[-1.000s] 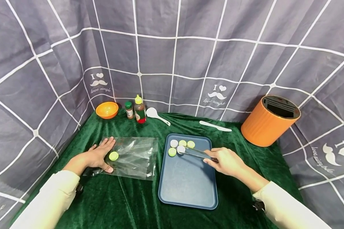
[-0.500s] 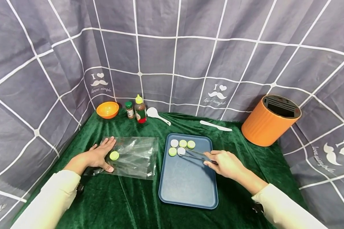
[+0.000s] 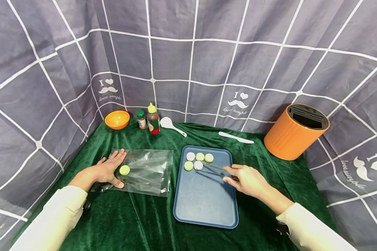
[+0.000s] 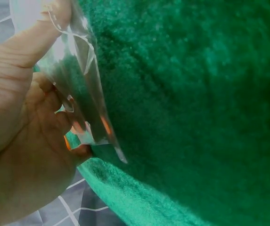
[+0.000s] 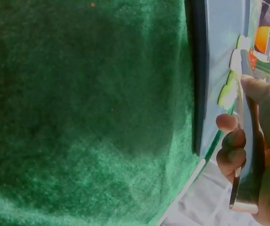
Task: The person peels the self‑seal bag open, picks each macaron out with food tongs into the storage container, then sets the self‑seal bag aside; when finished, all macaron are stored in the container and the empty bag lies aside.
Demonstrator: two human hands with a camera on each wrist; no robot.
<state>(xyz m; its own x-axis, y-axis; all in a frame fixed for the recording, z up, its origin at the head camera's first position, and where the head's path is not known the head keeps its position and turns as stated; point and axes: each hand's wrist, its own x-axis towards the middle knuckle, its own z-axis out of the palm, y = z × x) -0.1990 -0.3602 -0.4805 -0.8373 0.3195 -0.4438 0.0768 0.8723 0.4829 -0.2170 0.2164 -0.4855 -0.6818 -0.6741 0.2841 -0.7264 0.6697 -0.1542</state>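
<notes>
My right hand [image 3: 246, 179] grips metal tongs [image 3: 214, 169] over a blue tray [image 3: 205, 202]. Their tips reach a white disc [image 3: 198, 165] lying on the tray, and the two arms stand slightly apart. Beside it lie a green disc [image 3: 188, 165] and, behind, a row of a white disc [image 3: 190, 156] and two green ones [image 3: 200, 156]. My left hand [image 3: 108, 170] rests flat on a clear plastic bag [image 3: 147, 172] holding one green disc [image 3: 124, 170]. The right wrist view shows fingers [image 5: 233, 141] curled round the tongs [image 5: 245, 155]. In the left wrist view my palm [image 4: 17, 122] touches the bag [image 4: 78, 94].
Green velvet cloth [image 3: 144, 223] covers the table, walled by grey checked fabric. At the back stand an orange bowl [image 3: 117, 119], a small spice jar [image 3: 141, 119], a sauce bottle [image 3: 153, 120], a white spoon [image 3: 171, 125] and a white knife [image 3: 235, 138]. An orange knife block [image 3: 295, 132] stands right.
The tongs carried the white disc slightly nearer and set it beside the green one; their arms have spread and my right hand drew back a little. The left hand stayed put.
</notes>
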